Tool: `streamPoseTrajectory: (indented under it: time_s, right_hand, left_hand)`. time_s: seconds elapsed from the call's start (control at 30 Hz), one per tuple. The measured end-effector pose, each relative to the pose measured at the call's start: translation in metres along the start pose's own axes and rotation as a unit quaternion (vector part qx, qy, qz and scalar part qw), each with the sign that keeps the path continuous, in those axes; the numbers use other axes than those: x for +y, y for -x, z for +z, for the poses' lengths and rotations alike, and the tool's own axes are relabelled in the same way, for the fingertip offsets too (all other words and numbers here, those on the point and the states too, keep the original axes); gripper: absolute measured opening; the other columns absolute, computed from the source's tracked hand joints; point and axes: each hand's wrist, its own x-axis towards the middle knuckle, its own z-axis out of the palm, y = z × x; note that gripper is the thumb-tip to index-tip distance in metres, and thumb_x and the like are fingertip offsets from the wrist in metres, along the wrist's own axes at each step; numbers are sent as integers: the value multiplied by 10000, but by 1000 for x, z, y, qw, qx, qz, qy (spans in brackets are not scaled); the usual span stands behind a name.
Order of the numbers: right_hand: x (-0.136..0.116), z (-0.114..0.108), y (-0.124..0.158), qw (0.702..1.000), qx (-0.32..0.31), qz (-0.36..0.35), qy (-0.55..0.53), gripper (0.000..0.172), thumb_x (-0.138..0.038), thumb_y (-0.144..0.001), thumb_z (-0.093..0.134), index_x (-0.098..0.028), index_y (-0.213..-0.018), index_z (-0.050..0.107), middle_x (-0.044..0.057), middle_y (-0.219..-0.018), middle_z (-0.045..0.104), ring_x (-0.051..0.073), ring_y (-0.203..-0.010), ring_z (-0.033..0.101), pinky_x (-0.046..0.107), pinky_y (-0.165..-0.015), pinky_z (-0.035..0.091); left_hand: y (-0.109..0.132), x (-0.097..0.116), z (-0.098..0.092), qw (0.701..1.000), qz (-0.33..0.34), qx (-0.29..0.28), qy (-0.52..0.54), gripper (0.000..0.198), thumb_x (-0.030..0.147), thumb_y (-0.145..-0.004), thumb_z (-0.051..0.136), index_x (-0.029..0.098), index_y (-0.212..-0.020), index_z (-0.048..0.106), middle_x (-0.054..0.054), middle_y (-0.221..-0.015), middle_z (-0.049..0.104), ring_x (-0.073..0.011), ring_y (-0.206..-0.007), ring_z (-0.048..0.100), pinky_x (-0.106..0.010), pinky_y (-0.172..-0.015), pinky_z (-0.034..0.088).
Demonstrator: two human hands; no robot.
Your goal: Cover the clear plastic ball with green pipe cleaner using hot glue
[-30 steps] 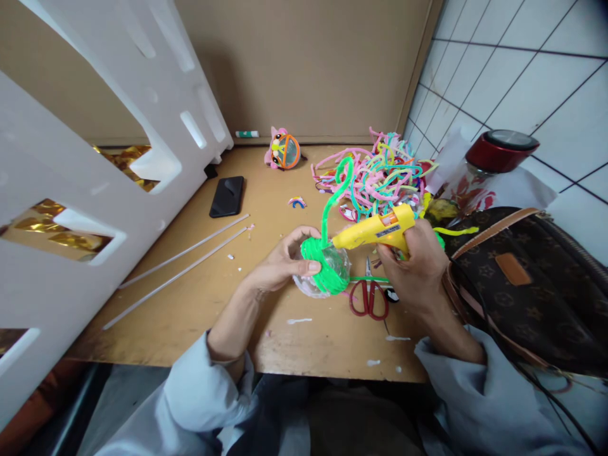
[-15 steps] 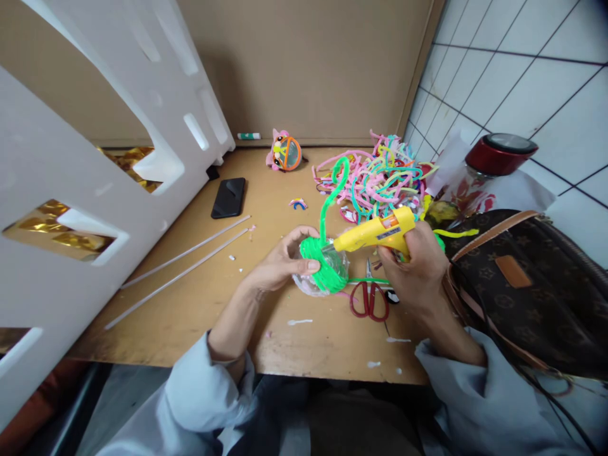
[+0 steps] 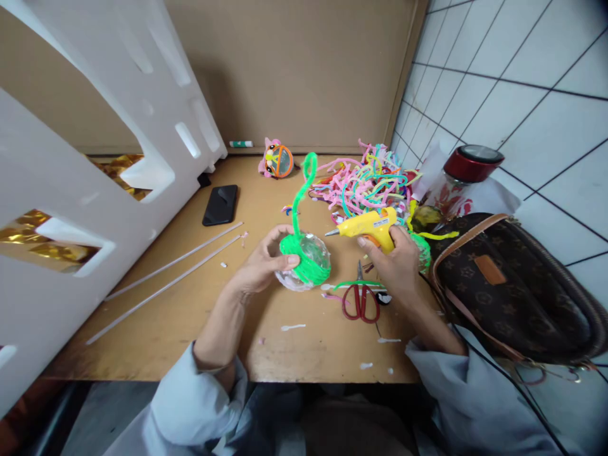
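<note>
My left hand (image 3: 266,259) is closed around a clear round ball (image 3: 317,249) partly wrapped in bright green pipe cleaner (image 3: 312,271). From the wrapping a loose green end stands up and curls over at the top. A yellow hot glue gun (image 3: 368,225) is in my right hand (image 3: 396,259), its metal nozzle pointing left, a short gap from the ball. Below the glue gun, red-handled scissors (image 3: 361,304) lie on the table, with a green pipe cleaner piece across them. Another green wrapped object (image 3: 422,252) shows partly behind my right hand.
A tangled heap of coloured pipe cleaners (image 3: 365,183) lies at the back. On the right are a brown handbag (image 3: 517,285) and a red-lidded jar (image 3: 472,164). A black phone (image 3: 220,204), two thin sticks (image 3: 166,285) and a decorated ball (image 3: 278,159) are further left. A white plastic frame (image 3: 156,126) borders the left.
My right hand has drawn the glue gun's nozzle away from the green wrapping, leaving a gap. My left hand still holds the ball. The whole view has shifted slightly.
</note>
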Motion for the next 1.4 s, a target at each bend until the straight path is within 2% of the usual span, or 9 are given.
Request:
streamPoseTrajectory:
  time_s: [0.33,0.67,0.73,0.83,0.97,1.03,1.13,1.2,1.4]
  right_hand:
    - [29,27,15,990,-104,-17,98,166,-217,-858,467,-150,-961,578,124,-919,596,262,-878,550,368,-764,451]
    - [12,17,15,952,-138,-71,263,186,-210,-879,543,-99,-971,660,168,-939,616,303,-904,539,418,-791,429]
    - [6,13,13,960,-120,-107,230,194,-230,-909,511,-122,-958,665,158,-934,630,302,-911,543,434,-798,433]
    - [-6,6,13,975,-98,-191,60,220,-256,-948,475,-161,-1049,645,122,-989,655,266,-948,577,427,-847,461]
    - [-28,-2,20,950,-119,-250,-143,300,-329,-916,579,-216,-1194,580,88,-1108,643,248,-1048,590,428,-906,478]
    - [-37,-4,23,940,-135,-252,-186,283,-348,-913,605,-226,-1168,594,77,-1079,638,237,-1029,594,417,-889,486]
    - [-44,-6,25,934,-145,-247,-211,78,-272,-929,581,-239,-957,646,54,-1014,643,207,-972,607,379,-833,495]
    - [-44,-6,25,934,-148,-231,-229,122,-218,-931,559,-232,-836,633,42,-948,645,191,-922,620,353,-787,501]
    - [-43,-9,27,932,-162,-183,-268,111,-187,-926,540,-230,-875,628,32,-880,702,183,-879,673,341,-780,536]
  left_hand:
    - [1,7,-12,997,34,52,-35,606,272,-508,949,222,-980,572,50,-825,647,-88,-602,599,-213,-593,521]
    - [1,3,6,996,14,3,-83,583,306,-520,934,192,-956,565,-9,-983,662,-99,-679,589,-200,-593,496]
    - [2,2,10,996,3,-18,-84,552,275,-543,923,191,-957,568,-12,-974,669,-109,-719,597,-196,-615,492]
    - [3,1,14,995,0,-36,-97,533,252,-554,918,188,-961,580,-9,-946,673,-120,-751,601,-207,-654,491]
    - [5,0,14,990,-10,-45,-134,509,272,-595,903,187,-988,590,-9,-917,663,-133,-769,597,-237,-700,485]
    - [5,0,15,989,-11,-50,-142,507,279,-606,897,186,-998,590,-2,-896,648,-127,-759,584,-238,-704,478]
    - [5,1,16,989,-14,-54,-138,510,270,-598,900,186,-992,587,-3,-924,644,-125,-778,583,-237,-719,481]
    - [5,1,17,990,-19,-57,-131,512,266,-588,904,187,-978,583,-2,-929,641,-125,-784,584,-233,-717,482]
    - [2,-4,13,992,-36,-83,-88,515,315,-581,909,186,-965,591,-4,-890,638,-134,-782,587,-238,-700,487]
